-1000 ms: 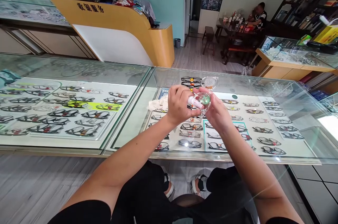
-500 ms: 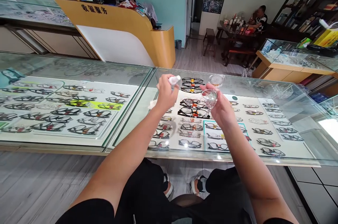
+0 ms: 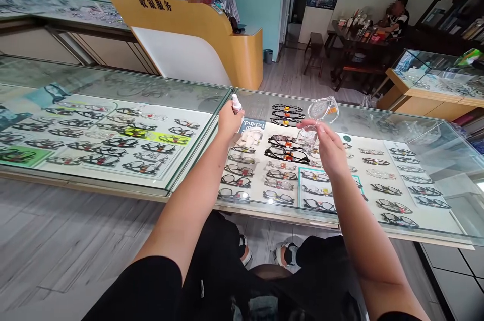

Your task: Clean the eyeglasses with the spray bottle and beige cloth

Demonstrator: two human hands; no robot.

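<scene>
My left hand is closed around a small white spray bottle, held upright above the glass counter. My right hand pinches a pair of clear-framed eyeglasses in the air, one lens above the other. Fine droplets seem to speckle the lenses. Just right of my left hand, a crumpled pale cloth lies on the counter by a dark printed card. Between my hands, several black-framed eyeglasses lie in rows.
The long glass display counter holds many eyeglasses in rows. Across from it stands a yellow cashier desk with a person behind it. At the back right, a person sits at a dark table. Another display case stands at the right.
My left hand has drawn back to the left, away from the eyeglasses, and the bottle has tipped upright. My right hand has raised and turned the eyeglasses. The whole view has shifted slightly.
</scene>
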